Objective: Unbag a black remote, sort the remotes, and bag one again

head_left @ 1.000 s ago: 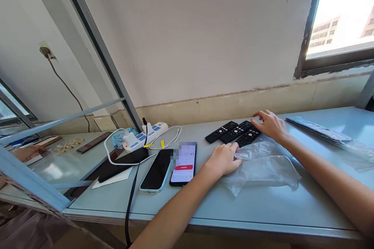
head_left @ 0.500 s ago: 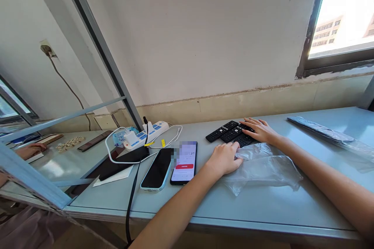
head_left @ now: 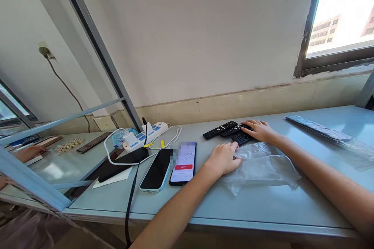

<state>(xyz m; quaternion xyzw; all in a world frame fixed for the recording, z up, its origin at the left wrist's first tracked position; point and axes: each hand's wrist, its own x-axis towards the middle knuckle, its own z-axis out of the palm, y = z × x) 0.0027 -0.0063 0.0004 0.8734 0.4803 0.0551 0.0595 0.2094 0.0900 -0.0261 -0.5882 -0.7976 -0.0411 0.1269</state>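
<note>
Three black remotes lie near the back of the grey desk: the leftmost remote (head_left: 219,130), a middle remote (head_left: 230,131) and a nearer remote (head_left: 240,138). My right hand (head_left: 259,130) rests over the right ends of the remotes, fingers stretched out to the left. Closer to the front, my left hand (head_left: 224,158) lies at the left edge of a clear plastic bag (head_left: 263,169), its fingers bent; whether they pinch the plastic is hard to see. The bag is crumpled and spread flat between my forearms.
Left of my left hand are a lit phone (head_left: 184,163), a dark phone (head_left: 156,169) and a power strip (head_left: 149,135) with cables. A plastic-wrapped dark object (head_left: 324,128) lies at right. Another person's hand (head_left: 30,153) is beyond the metal frame (head_left: 101,54).
The remotes have shifted under my right hand; the leftmost has turned flatter and the others have spread slightly apart. My left hand and the bag have hardly moved.
</note>
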